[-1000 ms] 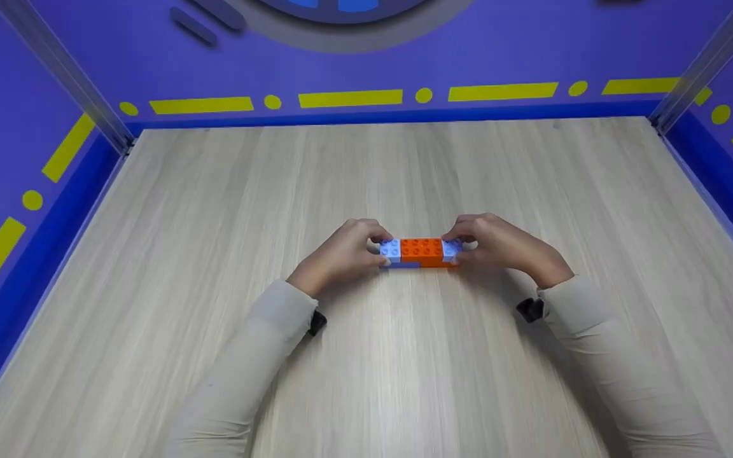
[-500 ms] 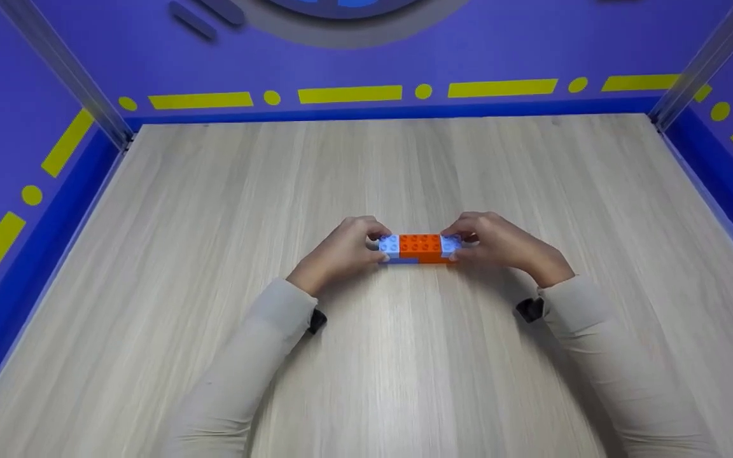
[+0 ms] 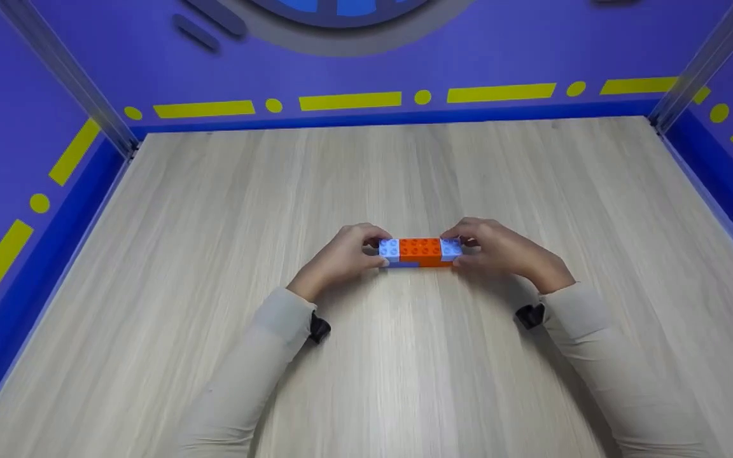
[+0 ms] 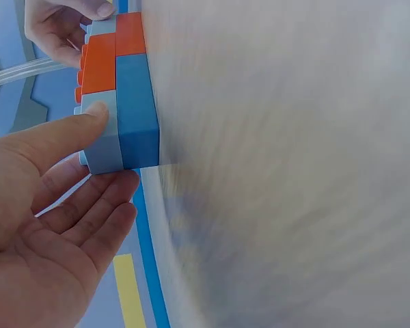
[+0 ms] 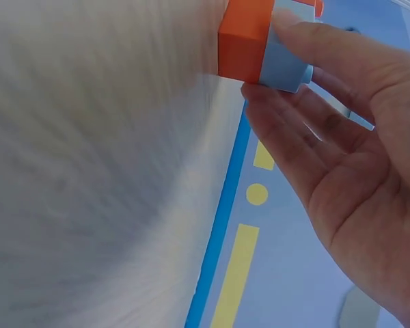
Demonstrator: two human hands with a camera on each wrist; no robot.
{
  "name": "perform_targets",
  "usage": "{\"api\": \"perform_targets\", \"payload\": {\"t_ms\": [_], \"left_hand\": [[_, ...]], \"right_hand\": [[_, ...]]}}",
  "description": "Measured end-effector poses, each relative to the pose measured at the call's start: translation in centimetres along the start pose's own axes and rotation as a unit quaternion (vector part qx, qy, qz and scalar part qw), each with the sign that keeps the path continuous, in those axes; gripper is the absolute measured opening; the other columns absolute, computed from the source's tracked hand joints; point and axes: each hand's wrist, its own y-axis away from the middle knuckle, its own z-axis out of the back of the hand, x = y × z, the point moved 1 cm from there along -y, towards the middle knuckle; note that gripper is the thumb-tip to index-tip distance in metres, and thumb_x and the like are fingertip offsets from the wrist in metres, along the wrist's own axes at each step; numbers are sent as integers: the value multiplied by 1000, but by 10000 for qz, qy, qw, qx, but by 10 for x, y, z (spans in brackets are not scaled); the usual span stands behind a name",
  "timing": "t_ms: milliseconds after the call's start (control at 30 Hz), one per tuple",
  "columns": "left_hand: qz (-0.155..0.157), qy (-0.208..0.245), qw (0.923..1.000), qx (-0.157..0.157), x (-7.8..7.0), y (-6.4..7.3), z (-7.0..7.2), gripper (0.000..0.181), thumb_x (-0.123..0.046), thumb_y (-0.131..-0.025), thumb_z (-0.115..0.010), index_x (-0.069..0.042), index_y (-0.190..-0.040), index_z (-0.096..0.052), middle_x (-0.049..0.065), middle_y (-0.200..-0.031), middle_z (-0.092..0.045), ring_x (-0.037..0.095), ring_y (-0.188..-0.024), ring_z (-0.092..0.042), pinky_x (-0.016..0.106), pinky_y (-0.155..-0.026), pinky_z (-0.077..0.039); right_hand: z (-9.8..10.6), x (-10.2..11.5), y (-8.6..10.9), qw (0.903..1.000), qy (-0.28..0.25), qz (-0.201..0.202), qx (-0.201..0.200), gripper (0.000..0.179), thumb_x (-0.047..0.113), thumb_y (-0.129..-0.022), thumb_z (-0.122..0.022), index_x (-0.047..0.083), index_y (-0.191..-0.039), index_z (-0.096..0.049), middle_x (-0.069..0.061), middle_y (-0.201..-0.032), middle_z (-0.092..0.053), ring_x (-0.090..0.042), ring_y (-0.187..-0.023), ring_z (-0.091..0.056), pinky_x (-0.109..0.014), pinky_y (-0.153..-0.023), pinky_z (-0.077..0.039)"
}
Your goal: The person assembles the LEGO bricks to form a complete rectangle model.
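Note:
A two-layer block of toy building bricks stands on the wooden table. Its top row has a light blue brick (image 3: 389, 250) at the left end, an orange brick (image 3: 420, 248) in the middle and a second light blue brick (image 3: 451, 249) at the right end. Underneath, a darker blue brick (image 4: 137, 113) lies at left and another orange brick (image 5: 244, 44) at right. My left hand (image 3: 344, 254) pinches the left end, thumb on the near side of the light blue brick. Likewise, my right hand (image 3: 500, 248) pinches the right end, its thumb on the light blue brick.
The wooden tabletop (image 3: 366, 369) extends around both arms. Blue-purple panels with yellow markings (image 3: 350, 100) stand along the back and both sides. A dark wrist device (image 3: 319, 327) shows at the left cuff, another dark device (image 3: 530, 315) at the right.
Both hands stay at the ends of the brick block, which keeps its place on the table. The right fingers cover slightly less of the right light blue brick. The head view shifts a little.

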Motion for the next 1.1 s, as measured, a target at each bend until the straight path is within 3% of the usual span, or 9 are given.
{"api": "perform_targets", "payload": {"t_ms": [267,767,1100], "left_hand": [[-53,-89,9999,-3,-1,1,1,36,-11,-86,-71,-7,-121,-64,6,-118,-61,19,-109,-58,35,-100,-48],[-283,330,9976,-545,4,-16,9,40,-11,-89,-67,0,-127,-60,12,-121,-65,22,-106,-62,33,-96,-50],[165,928,9891,-1133,8,-28,10,41,-11,-91,-64,-1,-131,-57,12,-127,-62,21,-111,-61,31,-97,-49]], "right_hand": [[-3,-2,2,9996,27,234,-178,40,11,-85,-71,8,-125,-64,-8,-116,-63,-22,-102,-60,-41,-90,-53],[4,-19,-9,9934,-943,91,-651,39,5,-88,-66,1,-127,-60,-17,-122,-62,-32,-109,-61,-47,-96,-49],[6,-20,-21,9832,-1395,18,-1174,35,6,-91,-64,0,-125,-61,-18,-122,-59,-33,-108,-61,-46,-95,-50]]}}
